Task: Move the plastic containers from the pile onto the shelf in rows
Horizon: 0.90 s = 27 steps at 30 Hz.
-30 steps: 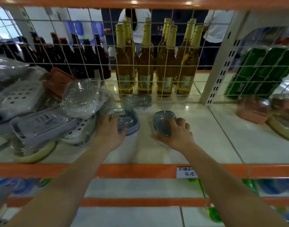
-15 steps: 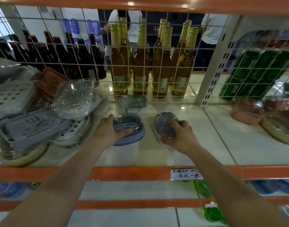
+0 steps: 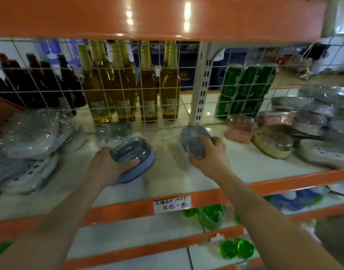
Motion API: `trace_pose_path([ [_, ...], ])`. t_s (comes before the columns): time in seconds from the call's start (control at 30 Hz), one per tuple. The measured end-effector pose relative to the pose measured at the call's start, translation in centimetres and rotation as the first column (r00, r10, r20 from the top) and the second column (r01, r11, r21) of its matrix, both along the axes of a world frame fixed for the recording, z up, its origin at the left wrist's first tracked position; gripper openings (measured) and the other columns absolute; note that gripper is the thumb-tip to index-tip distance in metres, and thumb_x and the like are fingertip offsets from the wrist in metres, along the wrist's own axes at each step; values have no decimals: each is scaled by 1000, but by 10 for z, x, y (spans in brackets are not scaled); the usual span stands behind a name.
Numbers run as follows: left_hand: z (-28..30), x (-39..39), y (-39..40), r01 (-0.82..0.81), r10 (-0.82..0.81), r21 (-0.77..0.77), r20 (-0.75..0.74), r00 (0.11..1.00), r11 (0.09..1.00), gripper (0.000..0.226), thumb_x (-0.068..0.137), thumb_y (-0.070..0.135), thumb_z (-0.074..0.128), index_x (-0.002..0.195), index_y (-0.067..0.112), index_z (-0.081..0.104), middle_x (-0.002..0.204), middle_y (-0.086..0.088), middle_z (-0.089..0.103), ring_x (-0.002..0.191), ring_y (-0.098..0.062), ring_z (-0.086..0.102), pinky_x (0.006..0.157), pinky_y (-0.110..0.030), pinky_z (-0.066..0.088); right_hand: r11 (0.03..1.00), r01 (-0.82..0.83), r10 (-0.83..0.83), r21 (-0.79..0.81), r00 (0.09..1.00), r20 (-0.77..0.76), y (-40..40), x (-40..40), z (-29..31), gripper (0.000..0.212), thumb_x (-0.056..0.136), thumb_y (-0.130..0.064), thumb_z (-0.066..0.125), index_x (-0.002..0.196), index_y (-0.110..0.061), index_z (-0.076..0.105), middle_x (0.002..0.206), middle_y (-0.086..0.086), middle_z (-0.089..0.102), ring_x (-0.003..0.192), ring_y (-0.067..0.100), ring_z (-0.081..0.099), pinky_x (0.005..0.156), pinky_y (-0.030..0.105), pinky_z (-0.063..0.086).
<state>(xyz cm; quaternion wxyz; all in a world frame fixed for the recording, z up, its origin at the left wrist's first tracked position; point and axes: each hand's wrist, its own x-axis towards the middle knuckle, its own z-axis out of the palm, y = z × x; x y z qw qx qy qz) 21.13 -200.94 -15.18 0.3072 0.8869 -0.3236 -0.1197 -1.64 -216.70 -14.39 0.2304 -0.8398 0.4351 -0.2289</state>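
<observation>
Containers are mostly unsorted yet, so you are early in the job. Your shelf [image 3: 245, 166] carries two heaps: a left pile [image 3: 30, 145] of wrapped white and clear trays stacked crookedly, and a right pile [image 3: 315, 121] of grey, pink and tan dishes leaning on each other. Neither heap reads as a row. Between them the shelf is mostly bare, and that is where you are working.

Only one piece looks placed: a wrapped grey dish [image 3: 114, 131] sits alone at the back, just in front of the wire grid [image 3: 128, 90] that fences off the bottles [image 3: 126, 82] and green cans [image 3: 245, 90]. I judge it to be the start of a row, though one item cannot prove that.

You hold two more. Your left hand [image 3: 108, 166] grips a blue box [image 3: 133, 159], fingers curled round its near side and thumb over the clear lid; its base seems to touch or nearly touch the shelf, just in front of the grey dish. Your right hand [image 3: 210, 154] clamps a ribbed grey dish [image 3: 194, 141], tilted on edge and apparently off the shelf, near the white upright [image 3: 203, 82].

Left to do: set both down in line, then work through both heaps. Motion blur hides finer detail.
</observation>
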Motion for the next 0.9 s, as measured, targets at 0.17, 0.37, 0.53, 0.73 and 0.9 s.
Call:
trace_pose_path([
  [0.17,23,-64,-61,36,-41,-237,-18,999,971,65,68,46,80,115,7,59,104,-7,61,85,-19,52,69,-28,38,995,91,-89,-41,995,45,-53,-61,22,73,79,-34,72,142,-26,34,141,12,26,130,32,29,103,39,36],
  [0.37,39,-142,-153,132,-135,-299,9,991,945,56,63,65,74,90,18,59,91,6,62,81,-13,57,62,-23,44,975,179,-161,-130,978,135,-128,-137,45,71,78,-33,74,139,-27,39,136,15,30,128,34,30,103,41,36],
  [0.53,42,-196,-232,34,-83,-364,-120,989,931,55,69,56,74,92,10,58,87,0,60,73,-16,54,51,-23,36,944,244,-197,-221,957,212,-178,-196,57,68,76,-27,74,137,-22,44,141,17,31,129,36,31,104,45,35],
  [0.73,40,-238,-304,-35,-43,-378,-196,980,925,87,61,73,70,107,1,59,99,-10,64,81,-23,59,55,-25,40,911,295,-241,-288,948,206,-231,-237,74,72,75,-30,74,139,-22,40,146,14,26,132,35,25,104,46,35],
  [0.9,44,-255,-344,-150,92,-351,-176,980,924,89,72,67,65,120,-6,49,115,-18,60,101,-32,59,66,-28,38,909,311,-253,-277,941,225,-265,-248,86,67,79,-28,70,138,-26,41,147,9,25,133,30,27,107,42,34],
])
